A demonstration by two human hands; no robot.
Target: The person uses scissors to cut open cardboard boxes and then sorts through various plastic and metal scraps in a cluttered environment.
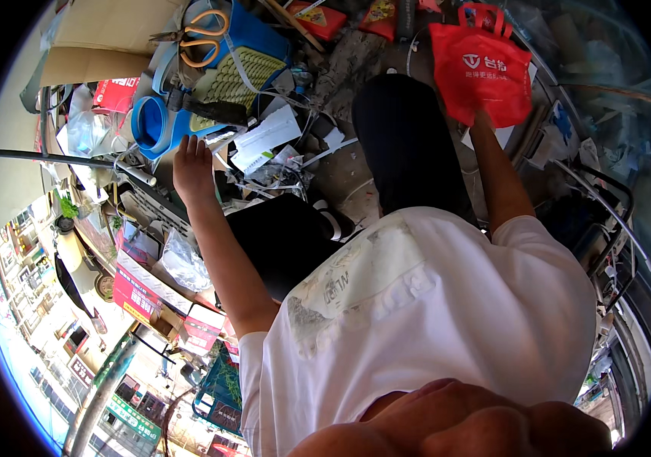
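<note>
My left hand (193, 171) is raised with its back showing and the fingers extended; nothing shows in it. Its fingertips are by the edge of a blue plastic container (151, 123), and I cannot tell if they touch it. Above the hand lies a dark hammer-like tool (217, 109), with a yellow-green woven-patterned piece (240, 77) beside it. Farther up are scissors with orange handles (205, 37). My right forearm (497, 165) reaches up to a red tote bag (479, 68) bearing white writing. The bag hides most of my right hand, so its grip is unclear.
White card pieces (268, 137), plastic scraps and straps litter the floor between my hands. A cardboard sheet (103, 43) stands at upper left. A metal tube (134, 171) juts in at left. Metal rails (617, 200) and a glass panel (617, 74) border the right side.
</note>
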